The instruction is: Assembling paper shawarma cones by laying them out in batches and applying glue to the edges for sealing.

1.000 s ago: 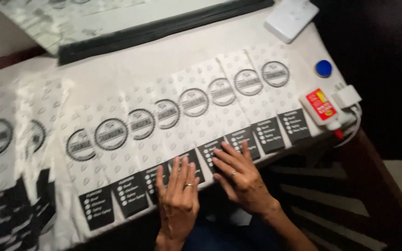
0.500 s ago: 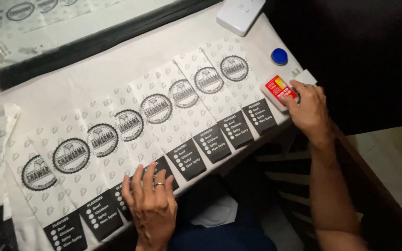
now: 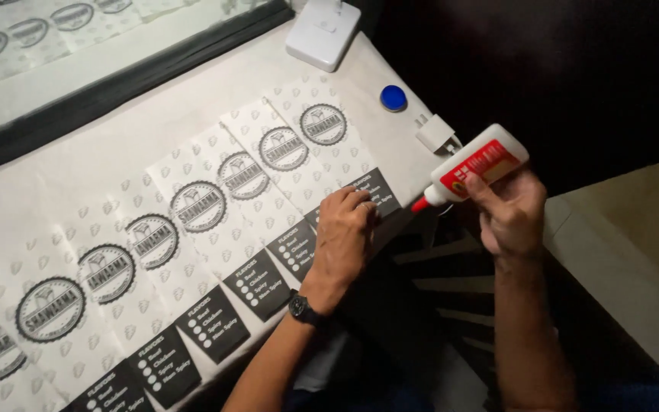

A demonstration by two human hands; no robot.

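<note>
A white glue bottle (image 3: 476,165) is gripped by the right hand (image 3: 509,214), nozzle aimed at the flat, open left hand (image 3: 345,236) pressed on overlapped printed paper bags (image 3: 253,191), a blue cap (image 3: 393,98) and white charger (image 3: 436,133) lying just beyond.

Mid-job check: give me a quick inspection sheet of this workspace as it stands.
Surface: pale table, largely covered.
Job's things: overlapped row of printed paper bags; white glue bottle with red label, red nozzle aimed at the bags.
Clutter: blue cap, white box, white plug.
Grippers: left hand pressing the bags' near edge; right hand holding the bottle.
Cables: nothing seen clearly.
Surroundings: dark, dim floor at right.
</note>
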